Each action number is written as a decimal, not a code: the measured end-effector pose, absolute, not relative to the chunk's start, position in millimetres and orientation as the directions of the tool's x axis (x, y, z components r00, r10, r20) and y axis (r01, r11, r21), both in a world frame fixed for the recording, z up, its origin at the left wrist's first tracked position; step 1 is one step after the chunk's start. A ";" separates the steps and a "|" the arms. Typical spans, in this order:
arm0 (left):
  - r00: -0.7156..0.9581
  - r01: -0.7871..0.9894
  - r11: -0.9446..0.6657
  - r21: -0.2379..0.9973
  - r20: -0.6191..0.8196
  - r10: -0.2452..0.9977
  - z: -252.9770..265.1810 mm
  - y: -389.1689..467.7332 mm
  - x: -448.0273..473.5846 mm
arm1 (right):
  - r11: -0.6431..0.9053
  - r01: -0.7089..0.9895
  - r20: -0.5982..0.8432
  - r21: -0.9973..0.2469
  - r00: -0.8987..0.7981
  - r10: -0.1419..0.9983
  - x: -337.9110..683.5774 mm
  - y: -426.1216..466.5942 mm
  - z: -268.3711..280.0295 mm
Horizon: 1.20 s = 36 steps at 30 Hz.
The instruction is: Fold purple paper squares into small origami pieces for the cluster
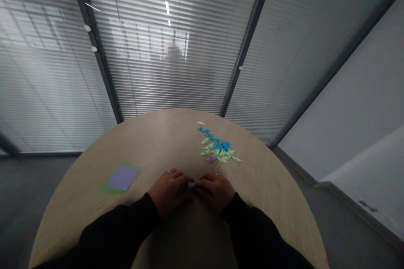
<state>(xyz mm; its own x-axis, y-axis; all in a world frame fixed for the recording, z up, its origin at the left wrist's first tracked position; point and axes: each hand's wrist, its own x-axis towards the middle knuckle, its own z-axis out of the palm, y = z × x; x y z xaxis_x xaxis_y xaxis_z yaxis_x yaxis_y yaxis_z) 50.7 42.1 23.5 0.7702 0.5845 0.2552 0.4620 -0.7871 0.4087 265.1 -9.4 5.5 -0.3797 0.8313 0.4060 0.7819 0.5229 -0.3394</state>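
Between my two hands is a small folded piece of purple paper (pixel 191 185), mostly covered by fingers. My left hand (pixel 172 190) is closed on its left side, fingers bent over it. My right hand (pixel 213 189) pinches it from the right. Both hands rest low over the table, close together, so the shape of the fold is hidden. Just beyond my right hand lies a purple folded paper piece (pixel 211 158), beside pale green folded paper pieces (pixel 222 155) and blue ones (pixel 217 142). One yellow folded piece (pixel 201 123) lies farthest back.
A stack of purple paper sheets (pixel 121 178), with green showing at its edges, lies to the left on the round wooden table (pixel 151 134). Behind the table's far edge stands a glass wall with blinds (pixel 170 80). A white wall (pixel 356 105) is on the right.
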 end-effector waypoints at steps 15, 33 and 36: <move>0.688 0.442 -0.757 0.482 0.359 0.631 24.6 46.0 50.7 | 0.461 0.745 0.387 -0.482 -0.291 0.875 263.7 -10.8 12.3; 0.568 0.087 -0.086 0.993 0.021 0.823 32.7 32.5 63.8 | 0.115 0.268 0.132 -0.957 0.045 0.990 242.5 -17.5 20.0; 0.517 0.004 0.038 0.999 -0.035 0.855 27.9 31.5 67.3 | 0.078 0.245 0.111 -0.966 0.122 0.986 236.7 -18.3 23.2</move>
<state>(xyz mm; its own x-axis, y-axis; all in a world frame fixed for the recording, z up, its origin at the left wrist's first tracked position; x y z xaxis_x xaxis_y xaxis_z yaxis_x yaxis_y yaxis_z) 67.3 31.5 27.9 0.5171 0.8552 -0.0347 0.0042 0.0379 0.9993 236.7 -18.3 23.2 0.1217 0.9864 0.1107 0.2445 0.0783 -0.9665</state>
